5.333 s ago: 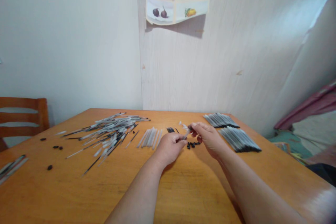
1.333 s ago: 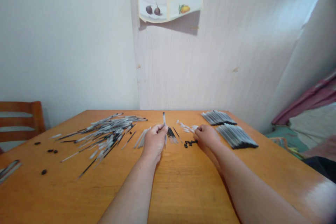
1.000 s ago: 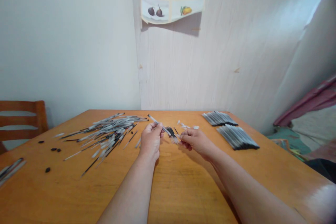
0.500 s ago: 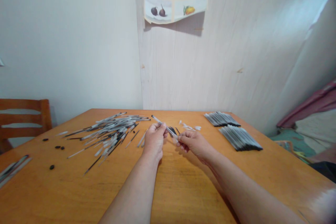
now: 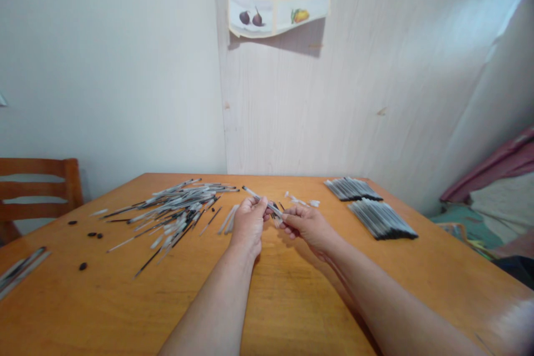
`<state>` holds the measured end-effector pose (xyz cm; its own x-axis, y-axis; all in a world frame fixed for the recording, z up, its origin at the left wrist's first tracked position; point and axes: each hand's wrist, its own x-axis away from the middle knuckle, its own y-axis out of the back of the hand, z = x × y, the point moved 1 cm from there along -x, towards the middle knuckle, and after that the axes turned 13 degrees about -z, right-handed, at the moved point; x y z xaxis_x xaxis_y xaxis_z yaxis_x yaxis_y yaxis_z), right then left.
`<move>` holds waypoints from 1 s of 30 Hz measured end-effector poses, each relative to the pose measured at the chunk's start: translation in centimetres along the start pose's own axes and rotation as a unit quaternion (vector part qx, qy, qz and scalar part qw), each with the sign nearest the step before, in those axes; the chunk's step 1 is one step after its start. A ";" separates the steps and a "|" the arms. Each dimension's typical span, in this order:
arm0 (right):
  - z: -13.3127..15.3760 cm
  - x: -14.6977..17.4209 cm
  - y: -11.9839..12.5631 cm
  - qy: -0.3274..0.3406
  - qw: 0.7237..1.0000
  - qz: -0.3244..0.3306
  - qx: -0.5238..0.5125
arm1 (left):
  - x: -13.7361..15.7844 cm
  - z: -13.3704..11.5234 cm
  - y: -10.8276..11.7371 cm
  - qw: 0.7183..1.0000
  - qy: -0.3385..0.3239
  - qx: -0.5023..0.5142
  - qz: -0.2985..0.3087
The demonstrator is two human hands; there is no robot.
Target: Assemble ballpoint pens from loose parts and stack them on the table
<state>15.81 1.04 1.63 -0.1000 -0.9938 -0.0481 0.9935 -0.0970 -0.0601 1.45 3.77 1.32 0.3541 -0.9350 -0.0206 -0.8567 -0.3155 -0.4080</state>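
Above the middle of the table, a slim clear pen (image 5: 251,193) with a dark far end slants between my two hands. My left hand (image 5: 250,219) is closed on its barrel, thumb on top. My right hand (image 5: 303,223) pinches the near end, where the fingertips hide the detail. Behind the hands lie several dark refills (image 5: 274,212), partly covered by my fingers. A few clear barrels (image 5: 228,219) lie just left of my left hand. Small whitish caps (image 5: 302,201) are scattered beyond my right hand.
A loose heap of pen parts (image 5: 179,206) spreads over the table's left side. Two neat rows of pens, a far row (image 5: 352,188) and a near row (image 5: 381,218), lie at the right. Small black pieces (image 5: 83,266) dot the left. A wooden chair (image 5: 37,192) stands beyond the left edge.
My left hand has shifted slightly right, closer to my right hand, and the pen moved a little with it. More of the clear barrels shows beside the left hand.
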 end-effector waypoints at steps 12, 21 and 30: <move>0.2 0.1 -0.1 0.048 0.998 -0.006 0.028 | 0.2 0.1 0.0 1.000 -0.002 0.006 0.018; 0.3 0.3 -0.2 0.064 0.997 -0.005 0.045 | 0.6 -0.2 -0.3 1.000 -0.009 0.012 0.015; 0.5 0.4 -0.6 0.049 0.998 -0.011 0.033 | 0.4 0.1 -0.4 1.000 -0.005 0.017 0.003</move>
<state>15.20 0.67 2.12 -0.1243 -0.9817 -0.1440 0.9920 -0.1260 0.0027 1.96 3.50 1.33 0.3531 -0.9350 -0.0317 -0.8453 -0.3043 -0.4393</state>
